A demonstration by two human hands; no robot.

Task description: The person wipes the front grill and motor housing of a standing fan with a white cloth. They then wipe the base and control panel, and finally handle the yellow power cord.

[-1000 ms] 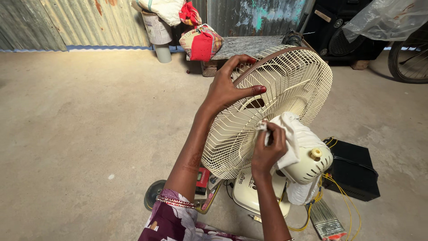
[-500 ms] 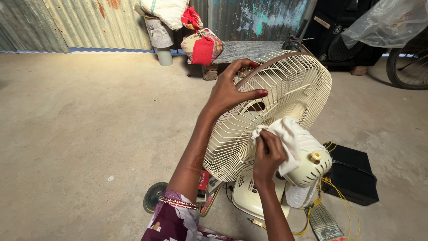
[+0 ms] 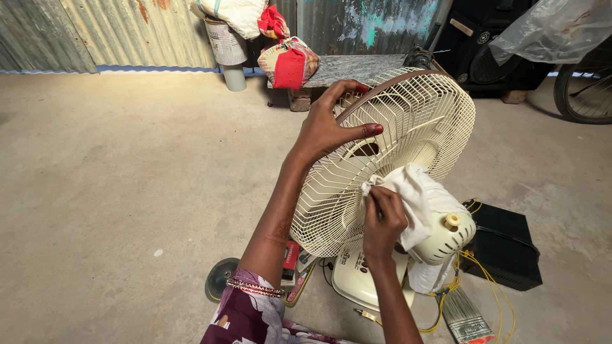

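Observation:
A cream table fan [image 3: 408,121] stands on the concrete floor with its wire guard facing away and its motor housing [image 3: 443,239] toward me. My left hand [image 3: 328,130] grips the upper left rim of the guard, thumb across the wires. My right hand [image 3: 381,220] pinches a white cloth [image 3: 411,191] and presses it against the back wires of the guard, just above the motor housing.
A black box [image 3: 503,245] with yellow wires [image 3: 488,280] sits right of the fan, a paintbrush [image 3: 465,315] in front. Small tools [image 3: 293,261] lie by the fan base. Behind are a stone bench [image 3: 357,67], cloth bundles [image 3: 288,62], a bucket [image 3: 224,41], corrugated metal walls and a bicycle wheel [image 3: 583,89].
My right hand has slid the cloth slightly down and back up along the guard wires. The left hand stays on the rim.

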